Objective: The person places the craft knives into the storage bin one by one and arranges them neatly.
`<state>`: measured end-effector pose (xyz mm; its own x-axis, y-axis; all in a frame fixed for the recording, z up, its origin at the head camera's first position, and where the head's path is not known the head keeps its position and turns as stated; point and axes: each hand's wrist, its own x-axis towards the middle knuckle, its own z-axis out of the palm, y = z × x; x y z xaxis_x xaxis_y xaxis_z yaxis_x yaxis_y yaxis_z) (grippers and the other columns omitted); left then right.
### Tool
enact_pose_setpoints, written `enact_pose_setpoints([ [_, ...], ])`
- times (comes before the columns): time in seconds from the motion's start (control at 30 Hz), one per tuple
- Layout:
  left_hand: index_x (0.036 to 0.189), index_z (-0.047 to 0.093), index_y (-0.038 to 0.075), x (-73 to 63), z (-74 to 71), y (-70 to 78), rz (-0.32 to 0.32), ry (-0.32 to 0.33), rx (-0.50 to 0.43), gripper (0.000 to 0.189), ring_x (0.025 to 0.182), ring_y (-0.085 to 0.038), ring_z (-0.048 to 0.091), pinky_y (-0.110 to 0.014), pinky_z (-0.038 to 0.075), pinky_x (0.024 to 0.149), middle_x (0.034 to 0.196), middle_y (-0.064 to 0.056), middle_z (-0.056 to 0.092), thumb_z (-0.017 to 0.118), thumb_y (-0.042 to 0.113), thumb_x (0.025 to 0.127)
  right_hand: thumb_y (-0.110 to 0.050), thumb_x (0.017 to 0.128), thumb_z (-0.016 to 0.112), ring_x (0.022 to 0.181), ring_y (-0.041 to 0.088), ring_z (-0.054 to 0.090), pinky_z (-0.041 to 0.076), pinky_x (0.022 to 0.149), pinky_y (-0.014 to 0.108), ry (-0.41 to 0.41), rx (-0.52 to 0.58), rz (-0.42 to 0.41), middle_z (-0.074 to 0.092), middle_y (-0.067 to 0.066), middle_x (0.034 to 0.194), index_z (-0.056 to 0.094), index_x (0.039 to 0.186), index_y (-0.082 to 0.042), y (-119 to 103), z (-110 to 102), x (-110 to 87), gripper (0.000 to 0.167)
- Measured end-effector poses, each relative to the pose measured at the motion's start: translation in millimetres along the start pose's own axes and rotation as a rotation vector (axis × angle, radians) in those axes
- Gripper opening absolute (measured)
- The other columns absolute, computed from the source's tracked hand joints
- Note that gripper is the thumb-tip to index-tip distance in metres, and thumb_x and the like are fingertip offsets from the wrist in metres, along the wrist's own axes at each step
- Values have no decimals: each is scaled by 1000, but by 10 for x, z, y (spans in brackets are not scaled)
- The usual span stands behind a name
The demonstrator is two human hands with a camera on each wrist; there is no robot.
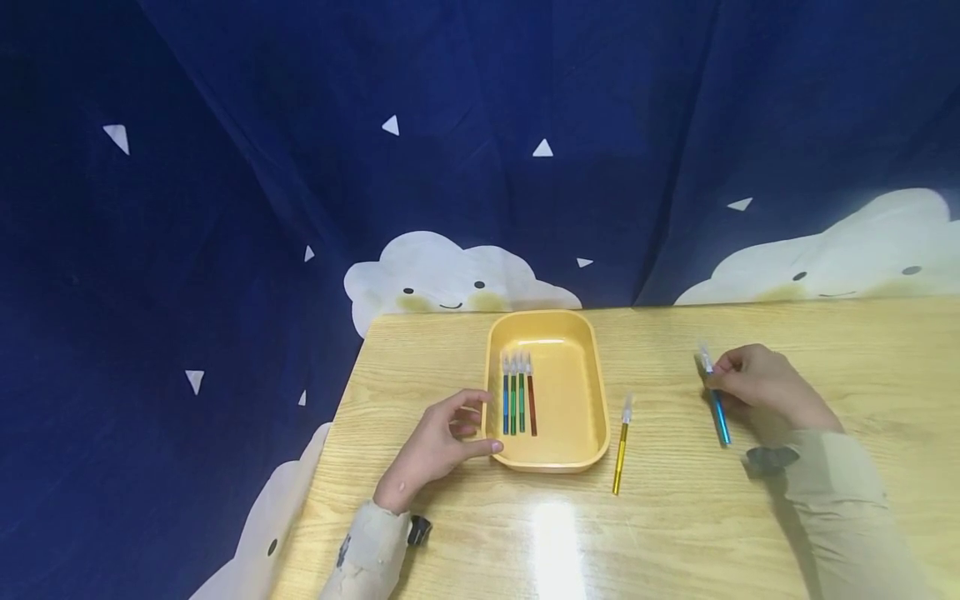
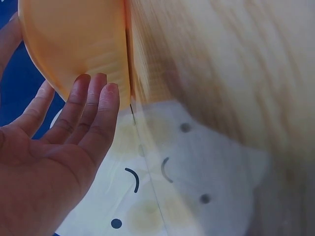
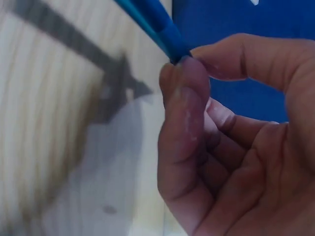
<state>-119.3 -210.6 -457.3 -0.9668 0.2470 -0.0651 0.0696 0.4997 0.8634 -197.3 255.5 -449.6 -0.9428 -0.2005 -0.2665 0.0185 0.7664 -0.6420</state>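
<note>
My right hand (image 1: 757,385) pinches a blue craft knife (image 1: 721,417) near its clear-capped end, between thumb and fingertips, above the table's right part. In the right wrist view the blue handle (image 3: 152,24) sticks out past the fingertips. My left hand (image 1: 442,437) rests against the left side of a yellow tray (image 1: 600,400), fingers spread and loosely extended along its outer wall (image 2: 83,39). Inside the tray a blue craft knife (image 1: 506,408), two green ones (image 1: 517,404) and a red one (image 1: 532,407) lie side by side, capped ends away from me.
A yellow craft knife (image 1: 621,454) lies on the wooden table (image 1: 675,533), right of the tray. Behind the table hangs a dark blue curtain (image 1: 465,192) with white clouds and triangles. The table's left edge runs beyond my left arm.
</note>
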Motion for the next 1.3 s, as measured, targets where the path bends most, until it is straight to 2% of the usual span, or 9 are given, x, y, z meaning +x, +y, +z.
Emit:
enact_pose_setpoints([
  [0.2, 136, 64, 16, 12, 0, -3, -1, -5, -4, 65, 108, -21, 68, -41, 60, 102, 121, -8, 71, 93, 24, 78, -25, 97, 66, 65, 9, 63, 50, 65, 23, 76, 19, -18, 68, -4, 69, 68, 96, -2, -198, -13, -33, 23],
  [0.33, 136, 64, 16, 14, -15, -15, -4, -3, -5, 64, 108, -21, 68, -41, 60, 102, 120, -9, 71, 93, 24, 78, -22, 96, 66, 66, 8, 68, 59, 64, 23, 102, 91, -30, 71, -4, 72, 67, 102, 2, -410, 32, 7, 25],
  [0.57, 136, 64, 18, -56, -65, -54, -42, 28, 5, 64, 109, -23, 68, -44, 60, 102, 123, -9, 70, 93, 25, 79, -15, 93, 68, 65, 10, 69, 64, 62, 28, 77, 215, -95, 71, -1, 70, 66, 100, 5, -1007, 231, 192, 21],
  [0.7, 136, 64, 19, -28, -54, -55, -36, 22, 10, 64, 110, -23, 68, -44, 59, 102, 124, -8, 70, 92, 26, 79, -12, 91, 68, 63, 12, 69, 63, 61, 27, 87, 270, -131, 70, 1, 69, 65, 97, 5, -1279, 318, 241, 18],
  [0.83, 135, 64, 18, 16, -26, -35, -15, 6, 9, 63, 109, -22, 68, -44, 60, 102, 121, -7, 71, 92, 26, 80, -11, 91, 68, 60, 12, 69, 63, 59, 27, 87, 297, -150, 70, 1, 67, 65, 96, 5, -1483, 421, 301, 17],
  [1.07, 135, 64, 15, 1, -17, -5, -5, -6, -10, 62, 109, -21, 67, -41, 60, 102, 121, -7, 70, 92, 24, 80, -11, 89, 66, 59, 13, 68, 60, 58, 27, 52, 295, -176, 71, 4, 65, 67, 91, 3, -1808, 693, 527, 14],
  [1.3, 136, 63, 15, -10, -20, 14, 7, -9, -17, 62, 110, -20, 67, -41, 60, 102, 125, -7, 69, 91, 24, 81, -10, 90, 68, 59, 12, 69, 64, 61, 29, -8, 326, -127, 73, 8, 69, 67, 92, 4, -1966, 961, 709, 14],
])
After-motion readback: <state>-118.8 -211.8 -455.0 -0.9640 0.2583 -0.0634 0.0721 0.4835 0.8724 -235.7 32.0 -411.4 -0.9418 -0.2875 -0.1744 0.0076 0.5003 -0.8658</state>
